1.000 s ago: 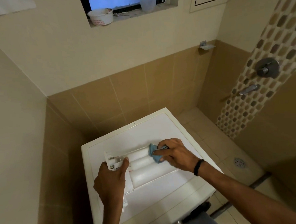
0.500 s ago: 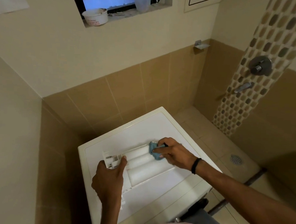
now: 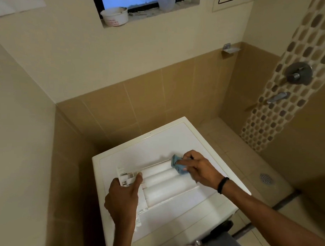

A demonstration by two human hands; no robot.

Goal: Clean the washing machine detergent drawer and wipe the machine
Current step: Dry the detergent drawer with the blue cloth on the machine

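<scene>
The white detergent drawer (image 3: pixel 167 185) lies flat on top of the white washing machine (image 3: pixel 157 146), its long compartments facing up. My left hand (image 3: pixel 123 197) grips the drawer's left end, thumb on its small front compartments. My right hand (image 3: pixel 197 168) presses a small blue cloth (image 3: pixel 178 165) onto the drawer's far right end, fingers curled around the cloth. A black band circles my right wrist.
Tiled walls close in on the machine's left and back. To the right is tiled shower floor with a round drain (image 3: pixel 266 179), a wall tap (image 3: pixel 277 97) and mixer knob (image 3: pixel 299 72). A white tub (image 3: pixel 114 16) sits on the window ledge.
My right hand has shifted the blue cloth slightly across the drawer's right end. My left hand keeps its hold. The camera view has moved a little.
</scene>
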